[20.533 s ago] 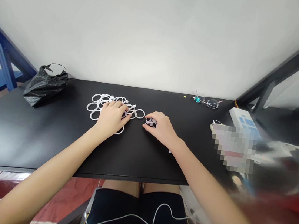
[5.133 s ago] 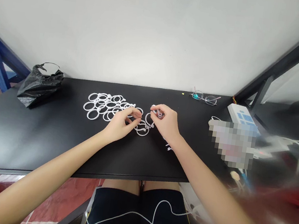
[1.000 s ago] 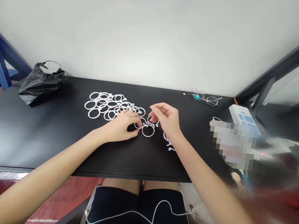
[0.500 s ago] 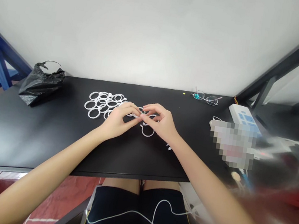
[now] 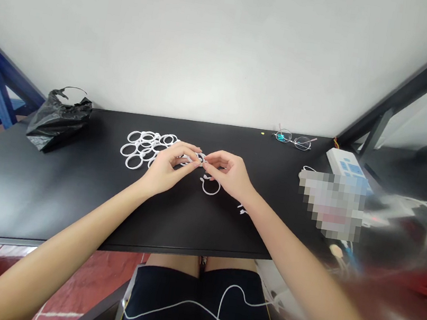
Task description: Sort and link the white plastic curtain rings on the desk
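Mid-frame, black table [image 5: 188,220]: left hand [image 5: 170,167] and right hand [image 5: 231,173], fingertips nearly meeting, fingers of both pinching small white plastic ring [image 5: 201,157]. Open white ring [image 5: 210,194] just below.

the right hand [image 5: 233,175] has neared the left hand [image 5: 167,168].
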### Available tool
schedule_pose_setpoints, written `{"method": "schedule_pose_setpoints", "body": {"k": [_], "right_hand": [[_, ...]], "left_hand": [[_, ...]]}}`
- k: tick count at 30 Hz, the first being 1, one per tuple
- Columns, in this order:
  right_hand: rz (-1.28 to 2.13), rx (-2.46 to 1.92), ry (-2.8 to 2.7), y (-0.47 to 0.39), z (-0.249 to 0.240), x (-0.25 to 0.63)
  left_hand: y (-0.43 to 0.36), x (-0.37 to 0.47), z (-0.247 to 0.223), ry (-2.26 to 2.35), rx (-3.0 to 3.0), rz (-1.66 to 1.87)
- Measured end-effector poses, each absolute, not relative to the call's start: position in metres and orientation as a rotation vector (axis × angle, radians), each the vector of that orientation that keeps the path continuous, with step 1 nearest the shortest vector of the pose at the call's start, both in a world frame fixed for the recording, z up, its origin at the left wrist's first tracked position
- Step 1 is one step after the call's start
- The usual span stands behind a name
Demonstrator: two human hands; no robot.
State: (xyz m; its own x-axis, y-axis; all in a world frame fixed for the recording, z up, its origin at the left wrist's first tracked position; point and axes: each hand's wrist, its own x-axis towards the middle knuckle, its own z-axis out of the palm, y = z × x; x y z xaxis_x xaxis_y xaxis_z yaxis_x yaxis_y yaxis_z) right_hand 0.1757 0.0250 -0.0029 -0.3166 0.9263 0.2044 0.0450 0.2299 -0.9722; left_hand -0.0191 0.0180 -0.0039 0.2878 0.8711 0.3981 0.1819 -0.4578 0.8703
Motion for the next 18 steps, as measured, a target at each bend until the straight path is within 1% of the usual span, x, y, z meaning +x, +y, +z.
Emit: {"method": "schedule_pose_setpoints", "body": {"k": [6,14,18], "right_hand": [[1.305,-0.914,-1.453,0.0245,-0.0002,0.1744],[1.356,-0.818,-1.427,0.0247,0.0007,0.1736],[1.348,-0.802,-1.439,0.0242,0.0015,0.1734]], "left_hand": [[0.0192,-0.0175,-0.0046,0.968,1.760,1.221],[0.0178,-0.0161,-0.0060,0.957,1.631,1.031],[0.0168,-0.0166,-0.0044,0.949,1.602,1.019]]}}
